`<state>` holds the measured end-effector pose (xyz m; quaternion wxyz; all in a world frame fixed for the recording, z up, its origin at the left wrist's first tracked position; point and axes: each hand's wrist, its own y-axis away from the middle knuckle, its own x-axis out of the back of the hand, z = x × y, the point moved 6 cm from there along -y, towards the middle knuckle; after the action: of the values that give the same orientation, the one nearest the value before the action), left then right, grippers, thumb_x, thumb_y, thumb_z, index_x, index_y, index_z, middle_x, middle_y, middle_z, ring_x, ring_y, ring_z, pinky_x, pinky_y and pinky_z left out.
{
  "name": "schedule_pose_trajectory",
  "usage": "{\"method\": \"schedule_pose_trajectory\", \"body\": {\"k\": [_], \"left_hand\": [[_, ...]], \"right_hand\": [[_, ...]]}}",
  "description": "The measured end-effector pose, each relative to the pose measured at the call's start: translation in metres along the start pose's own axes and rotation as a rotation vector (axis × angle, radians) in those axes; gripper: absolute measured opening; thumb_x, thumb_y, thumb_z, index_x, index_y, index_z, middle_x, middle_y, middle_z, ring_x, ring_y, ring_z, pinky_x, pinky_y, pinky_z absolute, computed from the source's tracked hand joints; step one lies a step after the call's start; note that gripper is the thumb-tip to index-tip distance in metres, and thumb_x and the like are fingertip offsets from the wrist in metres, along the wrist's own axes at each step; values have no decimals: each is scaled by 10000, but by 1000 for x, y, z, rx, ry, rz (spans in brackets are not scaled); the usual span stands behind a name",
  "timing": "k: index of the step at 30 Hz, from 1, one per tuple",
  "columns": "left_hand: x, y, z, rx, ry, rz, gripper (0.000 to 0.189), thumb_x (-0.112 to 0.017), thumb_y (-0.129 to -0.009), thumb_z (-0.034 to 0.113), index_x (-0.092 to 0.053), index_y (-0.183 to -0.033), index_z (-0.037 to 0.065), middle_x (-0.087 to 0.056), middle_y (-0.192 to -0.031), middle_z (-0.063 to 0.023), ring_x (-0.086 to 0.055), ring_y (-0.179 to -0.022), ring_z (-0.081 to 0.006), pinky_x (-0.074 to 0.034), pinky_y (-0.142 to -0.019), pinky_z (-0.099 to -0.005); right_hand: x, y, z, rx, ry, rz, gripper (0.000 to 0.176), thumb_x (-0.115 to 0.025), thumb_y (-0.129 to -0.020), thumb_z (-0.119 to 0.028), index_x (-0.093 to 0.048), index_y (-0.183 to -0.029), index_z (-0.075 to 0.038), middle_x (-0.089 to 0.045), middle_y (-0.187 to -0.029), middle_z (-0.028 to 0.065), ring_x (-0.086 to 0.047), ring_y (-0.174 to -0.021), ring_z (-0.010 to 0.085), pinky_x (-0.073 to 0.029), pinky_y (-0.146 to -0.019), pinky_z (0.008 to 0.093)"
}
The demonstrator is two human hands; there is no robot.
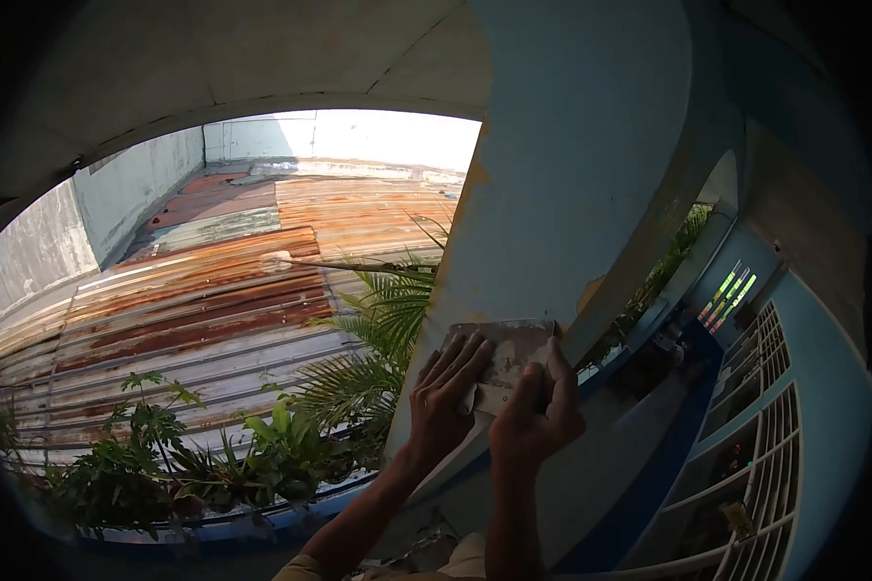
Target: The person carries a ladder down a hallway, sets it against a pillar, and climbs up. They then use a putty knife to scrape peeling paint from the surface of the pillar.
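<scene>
A flat, roughly rectangular metal scraper (506, 351), smeared with pale putty-like material, is held up at the lower part of a light blue pillar (572, 165). Its straight top edge looks to be at the pillar's surface. My left hand (446, 392) grips the scraper's left side, its fingers stretched close together over the plate. On the right side my right hand (538, 412) clasps it, thumb across the near face and fingers along the right edge. The scraper's lower part is partly hidden by my hands.
Yellowed patches mark the pillar's edges. Left of it, green plants (271, 445) line a ledge before a rusty corrugated roof (203, 281), where a long pole (358, 264) extends. To the right, a corridor runs past a wall with white window bars (761, 465).
</scene>
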<state>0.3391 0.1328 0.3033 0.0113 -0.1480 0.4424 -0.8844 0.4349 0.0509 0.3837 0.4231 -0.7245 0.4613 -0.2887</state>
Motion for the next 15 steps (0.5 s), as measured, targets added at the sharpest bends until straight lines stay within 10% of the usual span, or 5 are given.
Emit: {"method": "schedule_pose_trajectory", "body": {"k": [15], "left_hand": [[6,0,17,33,-8,-8,632,-735,-813,39,-629,-1424,159,-617,-1454,-88,-522,-1408,-329,-377,-1165,-519]], "right_hand": [[13,-4,-6,15,-3,10,296,-611,-964,-41,-679,-1208,111,-725,-744,111,-668,-628,89,-526,-559,274]]}}
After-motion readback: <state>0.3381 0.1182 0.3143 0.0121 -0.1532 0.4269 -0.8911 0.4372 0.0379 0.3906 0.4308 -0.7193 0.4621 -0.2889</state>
